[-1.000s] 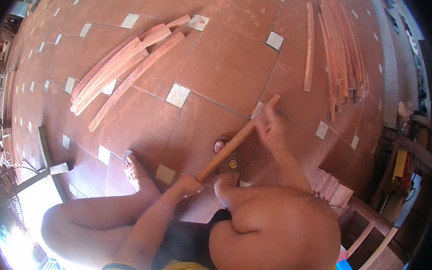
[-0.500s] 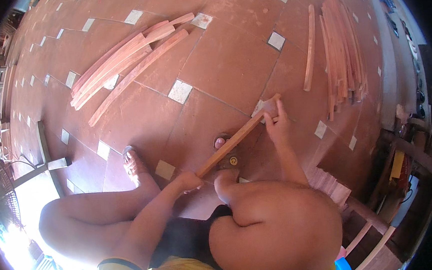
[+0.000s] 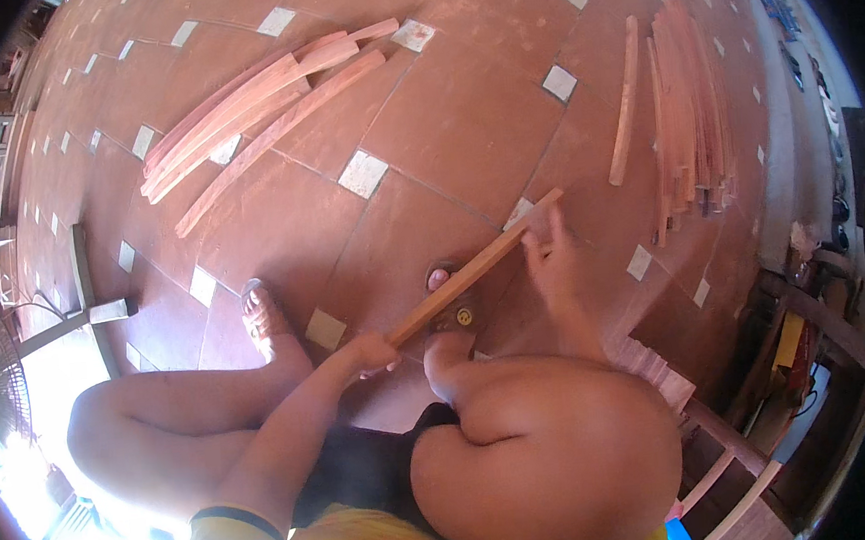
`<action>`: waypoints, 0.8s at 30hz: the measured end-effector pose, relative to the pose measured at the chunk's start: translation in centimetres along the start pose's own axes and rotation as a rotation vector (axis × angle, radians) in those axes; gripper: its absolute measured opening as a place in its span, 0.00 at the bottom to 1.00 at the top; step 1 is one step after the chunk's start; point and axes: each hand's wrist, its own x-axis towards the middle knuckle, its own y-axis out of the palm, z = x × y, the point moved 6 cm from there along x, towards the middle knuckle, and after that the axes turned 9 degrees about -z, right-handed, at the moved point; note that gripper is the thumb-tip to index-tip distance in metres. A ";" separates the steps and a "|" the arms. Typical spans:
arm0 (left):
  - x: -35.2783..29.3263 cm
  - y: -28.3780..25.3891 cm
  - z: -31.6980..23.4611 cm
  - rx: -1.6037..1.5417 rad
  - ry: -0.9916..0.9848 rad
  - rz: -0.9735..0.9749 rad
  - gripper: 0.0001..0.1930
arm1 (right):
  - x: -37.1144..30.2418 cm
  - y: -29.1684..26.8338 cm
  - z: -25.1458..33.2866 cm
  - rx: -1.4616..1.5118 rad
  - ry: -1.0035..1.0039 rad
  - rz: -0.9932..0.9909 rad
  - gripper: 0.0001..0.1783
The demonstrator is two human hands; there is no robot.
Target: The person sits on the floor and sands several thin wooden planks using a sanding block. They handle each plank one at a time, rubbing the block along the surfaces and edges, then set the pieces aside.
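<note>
Seated on the tiled floor [image 3: 443, 139]. Left hand [image 3: 373, 352] wraps the near end of a wooden slat [image 3: 473, 270]; right hand [image 3: 549, 252] has its fingers closed on the far end. The slat crosses a sandalled foot [image 3: 448, 309], slanting from near-left to far-right.

Progress, judged: one slat in work; a slat pile [image 3: 251, 107] lies far left, a slat stack [image 3: 688, 117] far right. Which is finished, cannot tell.

No packages or labels legible; only pale square floor insets.

Harsh daylight floods in from 8 o'clock, blowing out the lower-left corner to white glare. The tiled floor [image 3: 463, 137] is evenly bright and sharp; fisheye distortion bends tile lines toward the dark rim.
</note>
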 end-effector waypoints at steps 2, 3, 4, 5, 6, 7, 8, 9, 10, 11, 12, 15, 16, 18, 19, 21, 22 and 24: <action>-0.1 -0.2 -0.2 0.015 -0.010 -0.011 0.18 | -4.5 1.6 1.8 -0.005 -0.429 0.082 0.38; 0.1 0.1 0.2 0.027 0.014 -0.054 0.16 | -7.3 2.7 2.4 -0.002 -0.563 0.188 0.38; 0.5 0.5 0.4 0.040 0.039 -0.096 0.15 | -9.1 3.5 2.8 0.002 -0.697 0.293 0.38; 0.9 0.7 0.7 0.054 0.064 -0.138 0.14 | -7.5 3.3 1.6 0.004 -0.580 0.245 0.38; 0.9 1.3 0.5 0.038 0.060 -0.092 0.14 | -4.9 2.0 0.2 -0.010 -0.449 0.193 0.37; 0.7 0.8 0.4 0.011 0.040 -0.065 0.14 | -2.3 1.8 -0.4 -0.008 -0.337 0.153 0.37; 0.3 0.4 0.3 -0.011 0.022 -0.038 0.14 | -0.5 1.5 -0.9 0.021 -0.223 0.072 0.36; -0.2 0.0 -0.2 -0.019 -0.004 -0.030 0.14 | 1.3 0.5 -1.1 0.041 -0.113 -0.015 0.35; -0.9 -0.4 -0.8 -0.028 -0.029 -0.022 0.15 | 2.1 -0.5 -1.3 0.061 -0.002 -0.102 0.35; -1.2 -0.5 -1.1 -0.036 -0.056 -0.015 0.15 | 0.9 0.5 0.0 0.130 -0.111 0.032 0.34; -1.0 -0.7 -1.4 -0.031 -0.035 -0.029 0.15 | -1.6 1.2 2.3 0.189 -0.221 0.143 0.33; -0.7 -0.3 -0.2 -0.002 0.036 -0.053 0.14 | -7.1 3.5 4.2 0.096 -0.421 0.452 0.32; -0.4 -0.4 -0.5 0.038 0.115 -0.033 0.14 | -8.3 4.1 3.9 0.011 -0.458 0.542 0.32; -0.1 -0.1 -1.0 0.051 0.136 0.014 0.15 | -3.2 2.5 0.8 0.162 -0.258 0.265 0.31; 0.1 -0.2 -0.7 0.022 0.063 0.025 0.16 | -1.1 1.8 -0.7 0.242 -0.034 0.107 0.30; -0.1 0.0 -0.1 -0.025 -0.021 0.042 0.16 | 0.7 0.6 -0.8 0.136 0.129 0.065 0.28; -0.2 0.0 0.1 -0.041 -0.025 0.052 0.16 | 0.3 0.9 -0.6 0.074 0.086 0.096 0.29; 0.0 -0.1 -0.1 0.019 0.028 -0.008 0.17 | -2.8 2.0 0.2 -0.070 -0.120 0.202 0.34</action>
